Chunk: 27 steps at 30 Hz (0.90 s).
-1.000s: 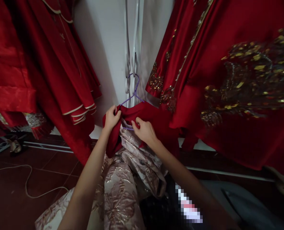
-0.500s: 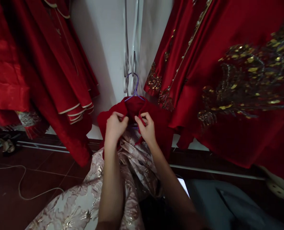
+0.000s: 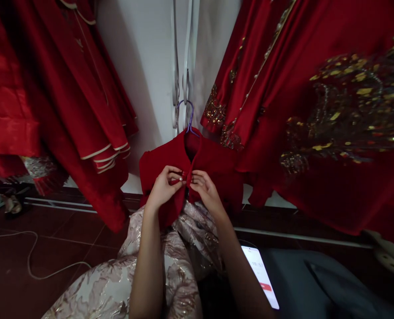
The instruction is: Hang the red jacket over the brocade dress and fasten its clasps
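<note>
A red jacket [image 3: 165,157] hangs on a purple hanger [image 3: 192,117] in front of me. Its two front edges meet below the collar. My left hand [image 3: 165,188] pinches the left front edge, where a small shiny spot shows by the fingertips. Facing it, my right hand [image 3: 206,188] has its fingers closed on the right front edge. The fingertips of both hands nearly touch. Below the jacket, a pale pink floral brocade garment [image 3: 97,283] with a metallic sheen spreads down toward me, partly covered by my forearms.
Red garments [image 3: 67,88] with pale piping hang at left. Others at right carry gold sequins [image 3: 349,106]. Pale metal rack bars [image 3: 185,57] stand against the wall. A lit phone [image 3: 259,277] lies beside a grey-blue surface [image 3: 303,274]. A white cable [image 3: 33,252] curls over the tiled floor.
Both hands have moved down and closer together, drawing the jacket's front edges from apart to meeting. The collar now stands closed around the hanger's neck. More of the phone shows.
</note>
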### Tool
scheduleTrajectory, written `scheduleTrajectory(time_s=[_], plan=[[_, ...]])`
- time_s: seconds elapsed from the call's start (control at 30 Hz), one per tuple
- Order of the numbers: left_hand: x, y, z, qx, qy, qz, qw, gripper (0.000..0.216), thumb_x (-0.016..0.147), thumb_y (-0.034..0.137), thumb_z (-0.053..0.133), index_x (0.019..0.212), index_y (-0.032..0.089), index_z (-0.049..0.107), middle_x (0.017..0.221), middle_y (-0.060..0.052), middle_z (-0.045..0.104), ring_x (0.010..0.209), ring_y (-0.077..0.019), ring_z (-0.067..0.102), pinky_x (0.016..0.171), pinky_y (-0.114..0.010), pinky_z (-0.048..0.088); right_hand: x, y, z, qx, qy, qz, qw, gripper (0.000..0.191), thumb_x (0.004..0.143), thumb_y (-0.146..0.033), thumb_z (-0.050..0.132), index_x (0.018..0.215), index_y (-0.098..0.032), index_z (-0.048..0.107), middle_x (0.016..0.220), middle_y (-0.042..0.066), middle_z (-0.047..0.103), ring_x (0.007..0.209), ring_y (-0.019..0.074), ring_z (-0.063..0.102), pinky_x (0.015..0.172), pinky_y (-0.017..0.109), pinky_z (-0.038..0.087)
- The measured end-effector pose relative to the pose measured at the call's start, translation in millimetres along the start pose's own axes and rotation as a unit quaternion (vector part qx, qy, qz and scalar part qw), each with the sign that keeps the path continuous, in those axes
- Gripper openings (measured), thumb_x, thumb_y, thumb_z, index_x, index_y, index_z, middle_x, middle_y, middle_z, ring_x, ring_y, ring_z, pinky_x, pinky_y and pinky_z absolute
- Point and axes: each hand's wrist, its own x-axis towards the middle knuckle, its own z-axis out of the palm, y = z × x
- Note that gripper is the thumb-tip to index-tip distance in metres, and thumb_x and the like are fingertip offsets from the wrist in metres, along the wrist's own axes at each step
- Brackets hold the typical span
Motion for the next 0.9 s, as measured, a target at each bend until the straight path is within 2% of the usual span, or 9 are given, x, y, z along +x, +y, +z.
scheduleTrajectory(time_s=[0.1,0.23,0.37,0.47,0.57,0.77,0.9], plan=[[0,-6,0,0.016,0.044,-0.059,0.997,0.026,0.066,0.034,0.07,0.071,0.016,0.052,0.066,0.0,0.06,0.062,-0.0107,0.058,0.059,-0.021,0.044,1,0,-1,-0.004,0.009,-0.021,1.0,0.029,0.075,-0.028,0.063,0.101,-0.024,0.053,0.097,0.002,0.059,0.093,0.0139,0.057,0.087,0.028,0.046],[-3,0,1,0.003,0.036,-0.073,0.997,0.03,0.064,0.036,0.071,0.08,0.016,0.055,0.069,-0.002,0.065,0.062,-0.0122,0.06,0.057,-0.021,0.044,0,-2,1,-0.013,0.024,-0.019,0.999,0.034,0.07,-0.032,0.068,0.101,-0.022,0.056,0.093,0.003,0.063,0.087,0.0143,0.06,0.082,0.029,0.049],[-7,8,2,0.057,0.011,-0.039,0.998,0.023,0.069,0.033,0.067,0.08,0.017,0.056,0.075,-0.004,0.068,0.068,-0.014,0.064,0.06,-0.022,0.045,-1,-7,3,-0.032,0.035,-0.001,0.999,0.029,0.067,-0.033,0.071,0.091,-0.019,0.062,0.086,0.004,0.067,0.08,0.0155,0.063,0.079,0.031,0.052],[-9,8,2,0.096,0.046,-0.014,0.994,0.023,0.068,0.029,0.068,0.082,0.018,0.053,0.077,-0.003,0.068,0.071,-0.015,0.065,0.063,-0.022,0.046,-2,-12,3,-0.042,0.045,-0.005,0.998,0.027,0.068,-0.035,0.07,0.089,-0.018,0.064,0.088,0.005,0.069,0.081,0.0166,0.064,0.078,0.032,0.053],[-9,6,4,0.096,0.068,-0.027,0.993,0.029,0.068,0.03,0.068,0.088,0.019,0.051,0.076,-0.004,0.069,0.068,-0.0154,0.066,0.061,-0.023,0.047,-1,-15,3,-0.049,0.064,-0.02,0.997,0.027,0.07,-0.034,0.069,0.091,-0.018,0.065,0.088,0.006,0.069,0.081,0.0165,0.065,0.078,0.032,0.053],[-11,13,7,0.111,0.017,0.016,0.994,0.01,0.074,0.023,0.06,0.081,0.019,0.055,0.083,-0.004,0.068,0.079,-0.0153,0.066,0.071,-0.024,0.048,-2,-17,2,-0.064,0.058,-0.031,0.996,0.026,0.072,-0.032,0.067,0.094,-0.018,0.067,0.092,0.006,0.07,0.084,0.0167,0.065,0.081,0.032,0.052],[-15,22,7,0.158,0.001,0.045,0.986,0.009,0.077,0.02,0.056,0.085,0.021,0.057,0.089,-0.002,0.068,0.085,-0.0146,0.064,0.077,-0.025,0.047,-3,-16,4,-0.067,0.077,-0.042,0.994,0.027,0.073,-0.032,0.067,0.096,-0.018,0.067,0.093,0.007,0.07,0.085,0.0173,0.065,0.081,0.033,0.053]])
